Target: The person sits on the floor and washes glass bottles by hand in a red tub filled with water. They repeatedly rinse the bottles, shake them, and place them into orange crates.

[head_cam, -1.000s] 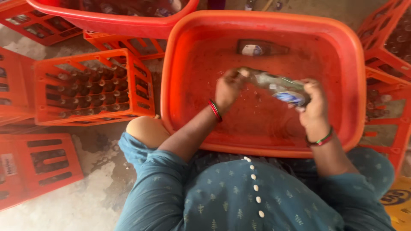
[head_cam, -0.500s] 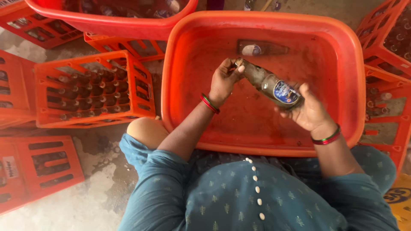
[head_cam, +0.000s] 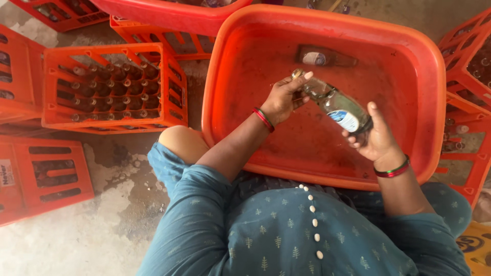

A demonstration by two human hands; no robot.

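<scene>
- Wet concrete floor [head_cam: 76, 240] lies below, with an orange tub [head_cam: 429, 66] in front of the seated person and orange crates [head_cam: 115, 87] of bottles off to the left.
- Over the tub, a clear glass bottle [head_cam: 335, 105] is held tilted, its long axis running from upper left down to lower right.
- Left hand [head_cam: 284, 99] pinches the bottle's mouth end, fingers curled round the neck.
- Right hand [head_cam: 376, 140] cups the base from below, thumb up along the side.
- Another bottle [head_cam: 325, 57] lies flat at the tub's far side, well apart from both hands.

Blue-white label [head_cam: 348, 120] wraps the held bottle [head_cam: 335, 105].
</scene>
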